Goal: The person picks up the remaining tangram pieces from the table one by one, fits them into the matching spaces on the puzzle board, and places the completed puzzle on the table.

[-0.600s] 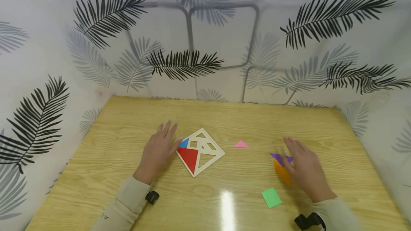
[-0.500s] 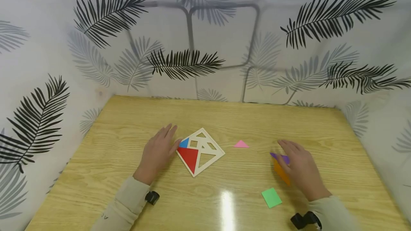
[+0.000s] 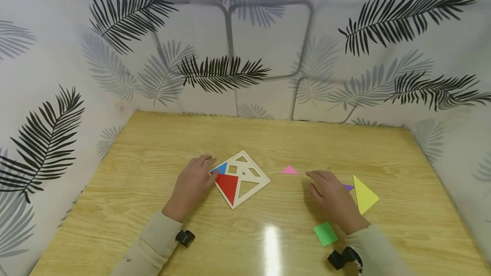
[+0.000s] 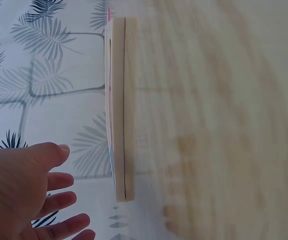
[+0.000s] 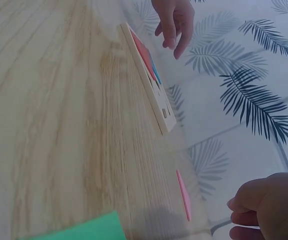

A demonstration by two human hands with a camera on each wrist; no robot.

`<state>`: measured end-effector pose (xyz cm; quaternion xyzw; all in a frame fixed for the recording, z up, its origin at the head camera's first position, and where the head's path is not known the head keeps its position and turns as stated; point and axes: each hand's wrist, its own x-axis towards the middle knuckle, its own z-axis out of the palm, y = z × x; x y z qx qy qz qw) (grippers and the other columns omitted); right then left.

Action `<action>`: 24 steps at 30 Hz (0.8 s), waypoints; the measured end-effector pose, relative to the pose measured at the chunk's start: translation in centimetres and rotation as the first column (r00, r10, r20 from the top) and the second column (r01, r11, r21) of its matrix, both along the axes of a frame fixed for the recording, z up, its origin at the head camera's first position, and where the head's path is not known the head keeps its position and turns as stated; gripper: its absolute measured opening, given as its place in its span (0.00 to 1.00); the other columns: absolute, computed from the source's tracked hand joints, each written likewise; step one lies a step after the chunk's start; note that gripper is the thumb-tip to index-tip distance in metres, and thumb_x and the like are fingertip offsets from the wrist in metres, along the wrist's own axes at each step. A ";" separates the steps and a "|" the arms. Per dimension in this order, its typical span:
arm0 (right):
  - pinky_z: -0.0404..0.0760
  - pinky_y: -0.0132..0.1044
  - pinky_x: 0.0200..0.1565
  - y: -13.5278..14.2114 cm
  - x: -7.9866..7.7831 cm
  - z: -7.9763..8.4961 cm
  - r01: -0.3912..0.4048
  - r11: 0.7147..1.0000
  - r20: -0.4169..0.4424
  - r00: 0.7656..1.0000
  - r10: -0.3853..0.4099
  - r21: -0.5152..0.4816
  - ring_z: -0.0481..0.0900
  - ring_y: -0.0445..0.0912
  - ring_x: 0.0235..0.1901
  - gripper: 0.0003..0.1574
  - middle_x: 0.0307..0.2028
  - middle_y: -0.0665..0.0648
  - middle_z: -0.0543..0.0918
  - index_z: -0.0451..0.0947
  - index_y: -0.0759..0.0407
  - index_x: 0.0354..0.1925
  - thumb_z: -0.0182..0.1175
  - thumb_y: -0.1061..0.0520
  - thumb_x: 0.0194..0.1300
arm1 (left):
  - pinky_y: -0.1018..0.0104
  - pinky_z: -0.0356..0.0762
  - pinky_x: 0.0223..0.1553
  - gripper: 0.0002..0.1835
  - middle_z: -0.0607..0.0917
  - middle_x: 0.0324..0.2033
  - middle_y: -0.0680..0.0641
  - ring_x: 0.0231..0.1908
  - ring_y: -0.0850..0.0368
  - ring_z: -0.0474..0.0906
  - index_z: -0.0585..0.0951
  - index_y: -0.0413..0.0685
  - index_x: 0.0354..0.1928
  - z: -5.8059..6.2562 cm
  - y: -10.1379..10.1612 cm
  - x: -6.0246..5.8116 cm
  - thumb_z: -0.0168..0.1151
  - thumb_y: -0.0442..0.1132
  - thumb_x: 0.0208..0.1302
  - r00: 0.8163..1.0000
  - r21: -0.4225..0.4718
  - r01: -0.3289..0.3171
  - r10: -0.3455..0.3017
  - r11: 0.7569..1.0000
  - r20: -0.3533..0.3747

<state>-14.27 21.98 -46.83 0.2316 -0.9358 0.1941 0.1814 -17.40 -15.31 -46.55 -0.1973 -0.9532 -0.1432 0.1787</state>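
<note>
My left hand is at the left corner of a pale tangram board. Its thumb overlaps a blue triangle and a red triangle in the board; contact cannot be told. In the left wrist view, the left hand has loosely bent fingers and holds nothing. My right hand, fingers loosely bent, hovers right of a pink triangle. Nothing shows between its fingers. It partly covers a purple piece; the orange piece is out of sight. In the right wrist view, my right hand appears above the table.
A yellow triangle lies right of the right hand, and a green square lies near its wrist. The board has several unfilled cut-outs. The wooden table meets a leaf-patterned cloth at the back and sides.
My right hand has moved left toward the pink triangle, uncovering the yellow triangle and hiding the orange piece. The left hand's fingers have bent more, its thumb shifting slightly over the board.
</note>
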 end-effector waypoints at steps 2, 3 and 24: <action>0.76 0.47 0.46 -0.8 -0.1 0.0 -0.018 1.000 0.010 1.000 0.018 0.013 0.75 0.55 0.48 0.19 0.45 0.61 0.79 0.77 0.66 0.51 0.61 0.64 0.59 | 0.59 0.76 0.45 0.18 0.78 0.49 0.45 0.46 0.49 0.75 0.80 0.43 0.50 -0.1 0.2 0.1 0.62 0.44 0.61 1.000 -0.003 0.003 -0.003 1.000 0.005; 0.76 0.47 0.46 -1.1 -0.1 -0.1 -0.025 0.999 0.015 1.000 0.025 0.022 0.75 0.54 0.48 0.19 0.45 0.61 0.79 0.77 0.66 0.51 0.61 0.64 0.59 | 0.59 0.76 0.44 0.18 0.79 0.49 0.46 0.46 0.50 0.75 0.81 0.43 0.50 -0.2 0.3 0.1 0.62 0.44 0.61 1.000 -0.008 0.005 -0.005 1.000 0.008; 0.73 0.40 0.52 -8.1 -0.7 -0.9 -0.201 0.980 0.131 0.971 0.198 0.008 0.74 0.49 0.50 0.17 0.47 0.57 0.79 0.78 0.63 0.51 0.58 0.64 0.63 | 0.52 0.74 0.45 0.33 0.75 0.55 0.43 0.51 0.44 0.70 0.75 0.44 0.58 -1.3 2.6 1.6 0.58 0.61 0.59 0.996 -0.106 0.029 -0.020 0.994 0.088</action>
